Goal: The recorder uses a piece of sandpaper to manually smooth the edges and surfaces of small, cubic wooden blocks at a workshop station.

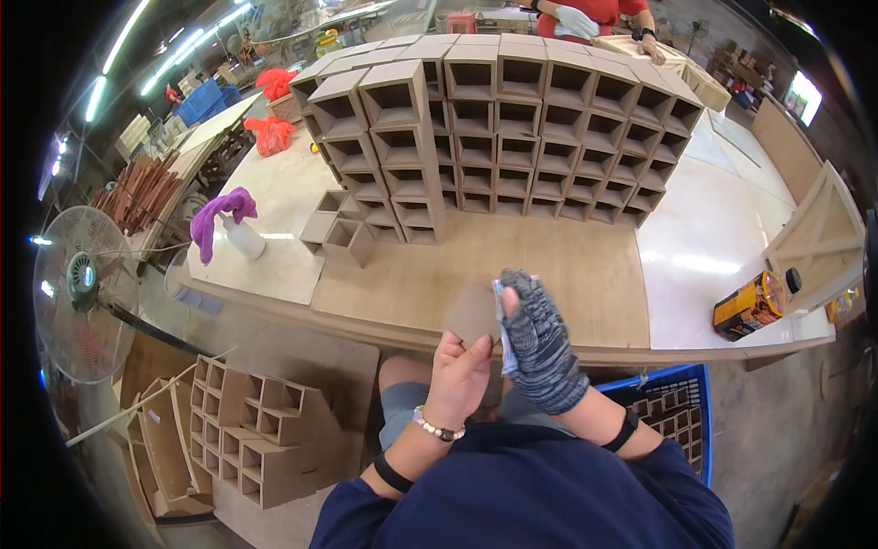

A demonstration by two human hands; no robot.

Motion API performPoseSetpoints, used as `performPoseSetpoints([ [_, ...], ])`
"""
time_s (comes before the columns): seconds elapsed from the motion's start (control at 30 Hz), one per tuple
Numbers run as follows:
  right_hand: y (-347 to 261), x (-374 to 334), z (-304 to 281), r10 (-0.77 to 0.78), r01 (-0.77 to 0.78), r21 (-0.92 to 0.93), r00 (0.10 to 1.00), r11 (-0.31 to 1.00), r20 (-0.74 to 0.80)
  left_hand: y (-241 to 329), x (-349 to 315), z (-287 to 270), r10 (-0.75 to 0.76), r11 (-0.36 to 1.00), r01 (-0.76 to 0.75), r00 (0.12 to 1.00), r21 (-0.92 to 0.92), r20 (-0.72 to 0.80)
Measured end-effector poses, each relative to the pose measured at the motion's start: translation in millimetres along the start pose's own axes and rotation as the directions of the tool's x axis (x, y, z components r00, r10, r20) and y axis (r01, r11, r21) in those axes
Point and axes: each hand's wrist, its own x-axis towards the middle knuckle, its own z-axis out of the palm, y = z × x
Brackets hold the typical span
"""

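Note:
My bare left hand (457,375), with a beaded bracelet at its wrist, is closed on a small brown board box (471,314), smeared by motion. My right hand (541,352) wears a grey knitted glove with the thumb bare. Its fingers press a thin, pale folded pad (502,340) close against the box's right side; whether cloth or sandpaper I cannot tell. Both hands are above the table's near edge. Beyond them a wall of stacked open brown boxes (526,114) stands on the table board (549,265). Two loose boxes (346,240) sit at its left foot.
A white spray bottle (243,240) with a purple cloth (212,220) stands left, a dark-capped bottle (752,306) right. More boxes (265,430) are stacked low left, near a fan (84,284). A blue crate (702,412) is low right. Another person's gloved hand (576,22) is across the table.

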Motion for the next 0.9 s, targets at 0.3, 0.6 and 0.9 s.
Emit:
performPoseSetpoints([
  [0.3,42,-7,-16,0.176,-0.175,-0.020,0.984,0.984,0.025,29,-1,17,-0.056,0.995,0.058,0.998,0.086,-0.023],
  [0.6,26,4,-29,-0.272,0.301,-0.054,0.914,0.952,0.301,30,3,0,-0.174,0.946,0.178,0.984,0.272,-0.037],
  [0.9,-3,2,-45,-0.199,0.234,-0.046,0.901,0.971,0.386,32,8,-5,-0.163,0.923,0.201,0.977,0.329,-0.139],
])
